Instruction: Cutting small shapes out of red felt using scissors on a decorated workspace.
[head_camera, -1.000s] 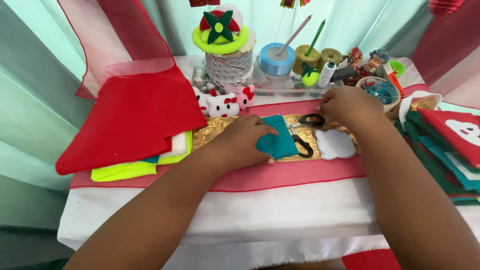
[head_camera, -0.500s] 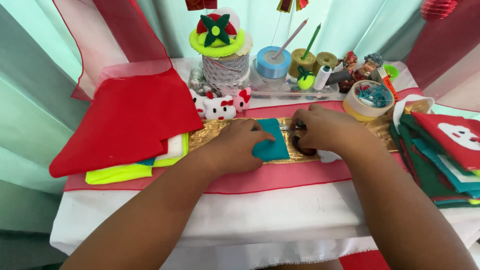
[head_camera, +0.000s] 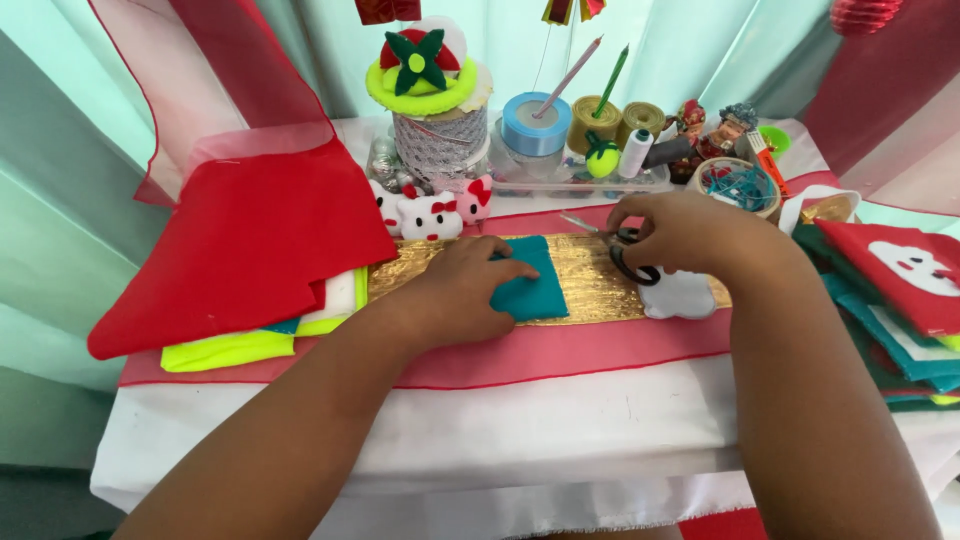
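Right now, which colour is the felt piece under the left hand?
Teal felt piece, under the left hand; seen in the head view.

A: Backdrop? Pale mint-green curtain (head_camera: 690, 50) is hung in vertical folds behind the bench (head_camera: 560, 420). Sheer red fabric panels (head_camera: 230, 70) are draped over it at upper left; another is seen at upper right.

B: Bench surface?

A: Covered by a white cloth (head_camera: 500, 440), edge frayed at the bottom. A pink-red runner (head_camera: 560, 358) is laid across it, and a gold foil strip (head_camera: 590, 285) on top.

B: Floor, light?

A: Floor is barely shown: a grey patch at lower left. Lighting is even and soft; no hard shadows are cast. Source cannot be told.
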